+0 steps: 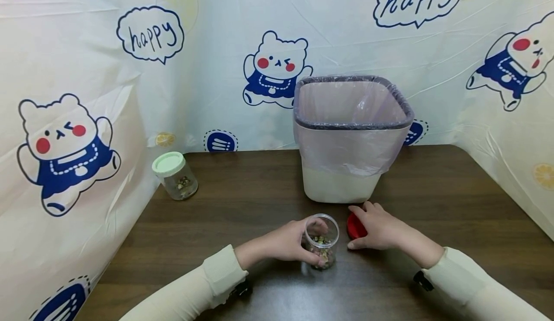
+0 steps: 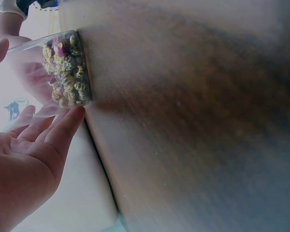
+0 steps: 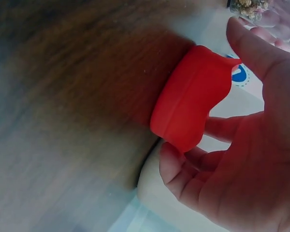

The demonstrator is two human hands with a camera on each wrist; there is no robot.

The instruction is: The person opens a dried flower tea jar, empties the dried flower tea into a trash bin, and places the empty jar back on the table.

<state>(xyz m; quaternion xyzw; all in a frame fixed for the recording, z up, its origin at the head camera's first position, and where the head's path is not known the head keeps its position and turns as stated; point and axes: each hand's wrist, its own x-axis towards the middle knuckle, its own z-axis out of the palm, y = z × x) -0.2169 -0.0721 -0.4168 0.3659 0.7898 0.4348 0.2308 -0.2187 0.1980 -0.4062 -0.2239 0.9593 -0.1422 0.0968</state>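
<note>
My left hand (image 1: 294, 241) holds a clear lidless jar (image 1: 322, 253) on the table, with fingers and thumb around its side. Dried flower buds (image 2: 65, 75) in yellow and pink lie at the jar's bottom, seen in the left wrist view. To the right of the jar, my right hand (image 1: 381, 227) spans a small red dish-like piece (image 1: 356, 226). In the right wrist view this red piece (image 3: 191, 99) has a wavy rim and sits on the table. Bent fingertips (image 3: 171, 162) touch its lower end, and the thumb lies at its other end.
A white bin (image 1: 342, 184) lined with a translucent bag stands just behind the red piece. Near the table's left edge is a jar with a pale green lid (image 1: 168, 164) and some dried contents. A printed curtain (image 1: 225, 71) hangs around the dark wooden table (image 1: 242, 181).
</note>
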